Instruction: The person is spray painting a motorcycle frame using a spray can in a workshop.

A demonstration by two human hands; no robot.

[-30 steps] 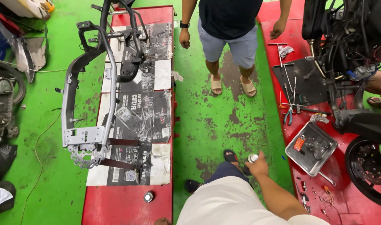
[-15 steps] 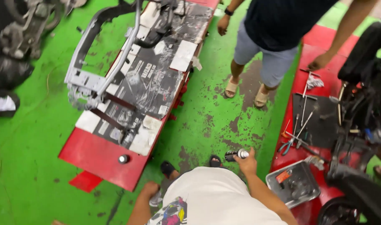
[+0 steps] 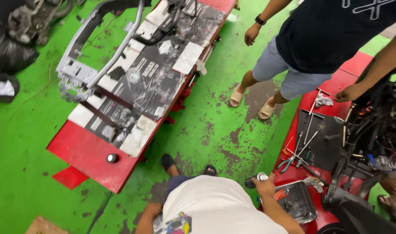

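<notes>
My right hand [image 3: 266,187] is closed around a short dark tool with a round silver end [image 3: 259,177]. It hovers at the near edge of the red platform on the right, just left of a metal tray [image 3: 298,203] of small parts. Only my left arm [image 3: 148,214] shows, at the bottom edge beside my white shirt; its hand is hidden. My feet in dark sandals [image 3: 167,162] stand on the green floor.
A red lift table [image 3: 83,149] on the left carries a grey motorcycle frame [image 3: 79,69] on black card and a small black round part [image 3: 112,158]. Another person in grey shorts [image 3: 274,69] stands ahead. Hand tools [image 3: 302,147] and a stripped motorcycle [image 3: 375,130] crowd the right platform.
The view has swung and tilted, so the lift table now runs diagonally. My right hand keeps the tool beside the metal tray. The other person has shifted towards the right platform.
</notes>
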